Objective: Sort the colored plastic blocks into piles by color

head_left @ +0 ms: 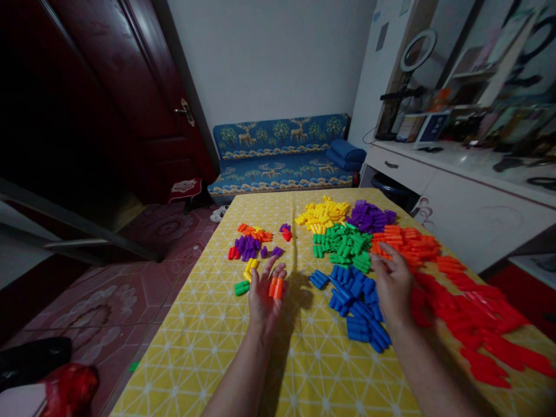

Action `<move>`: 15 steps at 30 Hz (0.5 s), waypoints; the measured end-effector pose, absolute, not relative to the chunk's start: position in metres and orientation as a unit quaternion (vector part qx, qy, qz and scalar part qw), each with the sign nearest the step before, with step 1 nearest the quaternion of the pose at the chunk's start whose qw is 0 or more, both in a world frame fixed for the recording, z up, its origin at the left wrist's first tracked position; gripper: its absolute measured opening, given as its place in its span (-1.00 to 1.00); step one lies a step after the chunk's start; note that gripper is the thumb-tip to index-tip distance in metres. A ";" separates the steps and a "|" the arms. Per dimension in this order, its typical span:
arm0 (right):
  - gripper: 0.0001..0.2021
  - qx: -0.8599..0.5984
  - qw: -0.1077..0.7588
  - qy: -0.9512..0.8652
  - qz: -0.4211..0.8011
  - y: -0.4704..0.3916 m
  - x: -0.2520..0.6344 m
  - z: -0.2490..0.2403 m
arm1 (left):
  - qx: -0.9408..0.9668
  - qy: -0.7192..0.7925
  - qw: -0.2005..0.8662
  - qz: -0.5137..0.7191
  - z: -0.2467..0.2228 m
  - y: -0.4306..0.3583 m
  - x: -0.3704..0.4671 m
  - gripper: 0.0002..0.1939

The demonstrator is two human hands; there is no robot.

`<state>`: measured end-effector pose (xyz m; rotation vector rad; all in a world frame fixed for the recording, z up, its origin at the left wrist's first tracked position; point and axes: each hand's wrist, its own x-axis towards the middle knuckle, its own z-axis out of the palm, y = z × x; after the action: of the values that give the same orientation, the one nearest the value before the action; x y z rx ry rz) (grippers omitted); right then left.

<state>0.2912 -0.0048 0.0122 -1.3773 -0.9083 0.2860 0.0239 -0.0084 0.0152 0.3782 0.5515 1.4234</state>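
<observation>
My left hand (264, 298) is palm up over the middle of the table, fingers slightly curled around orange plastic pieces (275, 288) shaped like joined short tubes. Just beyond it lie a yellow piece (251, 266) and a green piece (241, 288). My right hand (394, 284) is above the right side, between the blue pile (358, 301) and the orange pile (406, 243). Its thumb and index finger are apart at the near-left edge of the orange pieces. Whether its fingertips touch a piece is hard to make out.
Green (347, 243), yellow (324, 214), purple (370, 216) and red (478, 313) piles lie on the patterned yellow tablecloth (208, 347). A mixed group with purple pieces (247, 247) is at the far left. Beyond stand a blue sofa (278, 168) and a white dresser (469, 191).
</observation>
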 end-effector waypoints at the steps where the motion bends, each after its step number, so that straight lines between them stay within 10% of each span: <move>1: -0.58 -0.594 0.648 -0.448 0.163 -0.013 0.266 0.016 | 0.151 0.229 0.731 0.624 0.015 -0.010 0.026 -0.37; 8: -0.54 -0.488 0.492 -0.671 0.263 -0.051 0.155 0.012 | 0.155 0.164 0.792 0.567 0.012 -0.018 0.037 -0.29; 15: -0.71 -0.488 0.515 -0.663 0.238 -0.051 0.160 -0.005 | 0.211 0.172 0.790 0.549 0.015 -0.020 0.042 -0.34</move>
<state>0.1604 -0.0511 -0.0046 -1.1735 -1.5919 0.5718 0.0416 -0.0201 0.0148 0.4547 0.3692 1.1824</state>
